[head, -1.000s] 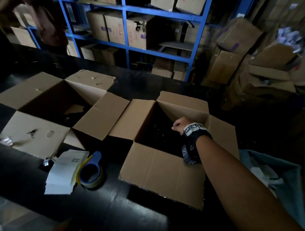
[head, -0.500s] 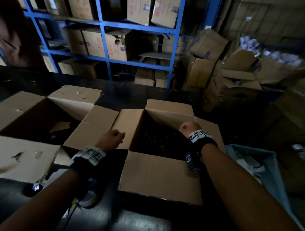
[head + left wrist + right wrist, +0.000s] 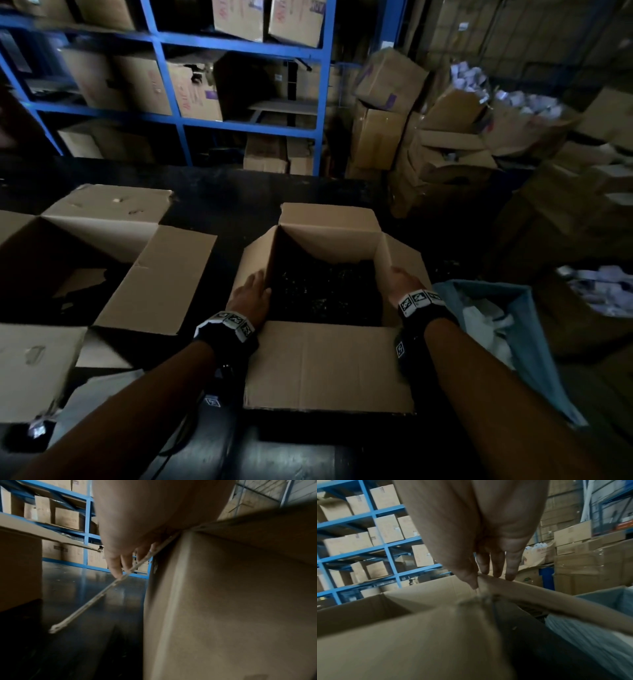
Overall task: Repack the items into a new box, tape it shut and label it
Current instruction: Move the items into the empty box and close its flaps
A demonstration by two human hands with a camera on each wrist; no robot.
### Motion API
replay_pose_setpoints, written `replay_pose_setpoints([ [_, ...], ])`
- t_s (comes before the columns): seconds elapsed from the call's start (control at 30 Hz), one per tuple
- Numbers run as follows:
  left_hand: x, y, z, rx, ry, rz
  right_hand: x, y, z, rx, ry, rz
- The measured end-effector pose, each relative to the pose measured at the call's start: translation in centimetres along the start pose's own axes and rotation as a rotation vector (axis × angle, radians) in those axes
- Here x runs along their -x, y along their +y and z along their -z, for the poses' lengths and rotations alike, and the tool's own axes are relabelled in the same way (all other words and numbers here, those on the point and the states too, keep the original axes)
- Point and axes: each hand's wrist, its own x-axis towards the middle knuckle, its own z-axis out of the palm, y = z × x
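The fingers [image 3: 118, 566] of the left hand [image 3: 251, 299] lay straight along the outside of the left flap [image 3: 255, 263] of the box [image 3: 329, 366], their tips at its edge, with the thumb over the fold on the inner side, so the flap stood raised between them. On the other side, the fingers [image 3: 511, 568] of the right hand [image 3: 400, 286] were straight too, spread behind the right flap [image 3: 383, 253], while the thumb pressed the inner face near the corner (the wrist view shows the cardboard edge pinched there). Both flaps stood up steeply, tilted slightly outward.

The far flap [image 3: 329, 214] leaned back, away from the person, and the near flap [image 3: 325, 366] hung out flat toward the body. Inside the box lay a dark heap of small items [image 3: 322, 291], too dim to make out singly.

The box stood on a black table [image 3: 222, 205]. To its left sat a second, larger box [image 3: 154, 284], open with all flaps spread and a torn patch on the near one. Some white papers [image 3: 92, 394] lay at the table's near left edge, partly under the left forearm. To the right of the box stood a blue-lined bin [image 3: 541, 349] with pale wrapping in it. Behind the table rose blue shelves [image 3: 323, 102] stacked with cartons, and more cartons [image 3: 387, 113] were piled loosely at the right.
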Motion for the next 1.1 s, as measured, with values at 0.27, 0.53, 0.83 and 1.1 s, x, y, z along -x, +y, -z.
replay_pose_setpoints([
  [0.27,-1.5,-0.4,-0.9,-0.093,0.026,-0.064,-0.1,4.4,1.4,-0.131,-0.029,-0.097],
  [0.53,-1.6,-1.5,1.2,-0.027,0.014,0.401,-0.5,8.7,1.6,-0.214,-0.101,-0.306],
  [0.83,0.2,1.5,8.9,-0.205,0.369,0.07,0.4,9.2,10.1,-0.288,0.133,-0.082],
  [1.1,3.5,8.2,7.4,0.259,0.138,-0.291,2.1,3.6,9.7,-0.719,0.02,0.253],
])
